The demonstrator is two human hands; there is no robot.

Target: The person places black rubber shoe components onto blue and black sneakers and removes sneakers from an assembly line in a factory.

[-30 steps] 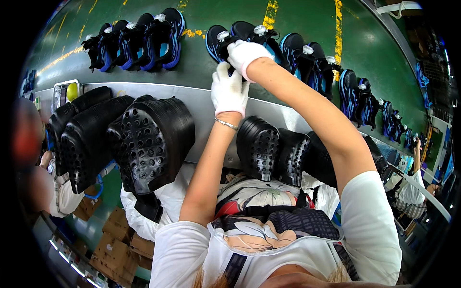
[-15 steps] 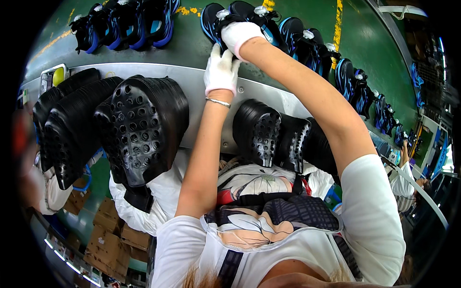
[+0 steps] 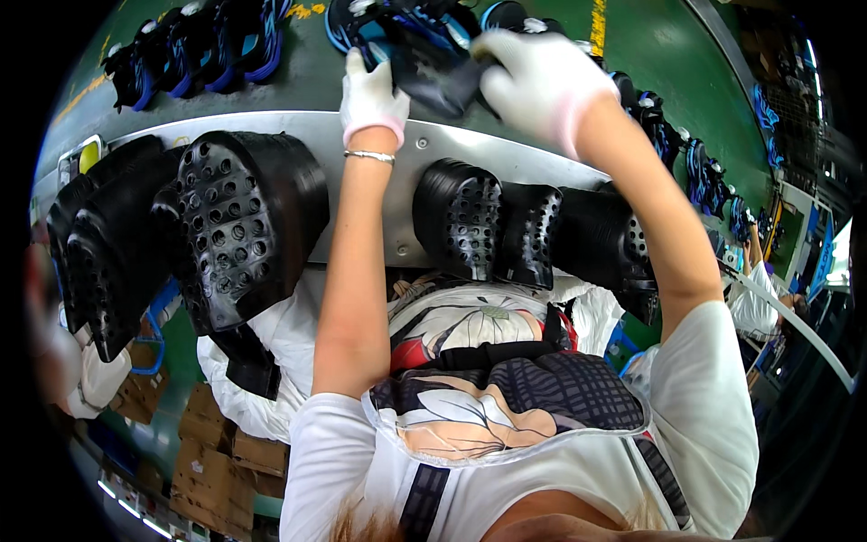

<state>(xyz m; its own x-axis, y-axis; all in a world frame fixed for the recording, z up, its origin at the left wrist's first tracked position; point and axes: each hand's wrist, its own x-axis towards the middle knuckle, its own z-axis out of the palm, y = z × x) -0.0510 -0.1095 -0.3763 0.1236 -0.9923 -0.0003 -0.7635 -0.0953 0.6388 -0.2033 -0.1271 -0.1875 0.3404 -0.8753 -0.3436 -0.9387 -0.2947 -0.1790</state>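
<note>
Black piece: a dark moulded piece point(image 3: 442, 81), blurred, slants above the green surface between the two hands, in front of the nearest shoes.
Right hand: the gloved right hand point(image 3: 546, 90) is smeared by motion; its thumb and fingers close on the right end of the black piece, though each finger's place cannot be made out.
Left hand: the gloved left hand point(image 3: 371, 98) points away from the body, its fingertips at the near edge of a black-and-blue shoe point(image 3: 368, 38), fingers slightly parted; whether they pinch it cannot be told.
Wrist: a silver bracelet point(image 3: 368, 156) circles the left one, just below the pink glove cuff.
Shoe rows: more black-and-blue shoes point(image 3: 230, 45) stand to the left, and others point(image 3: 700, 172) trail off to the right.
Green surface: it point(image 3: 307, 77) lies under the shoes, with worn yellow marks point(image 3: 598, 27).
Metal ledge: on this grey strip point(image 3: 397, 212) sit nested black stacks, large ones point(image 3: 244, 221) left of the left forearm and smaller ones point(image 3: 470, 221) right of it.
Lower left: cardboard boxes point(image 3: 209, 479).
</note>
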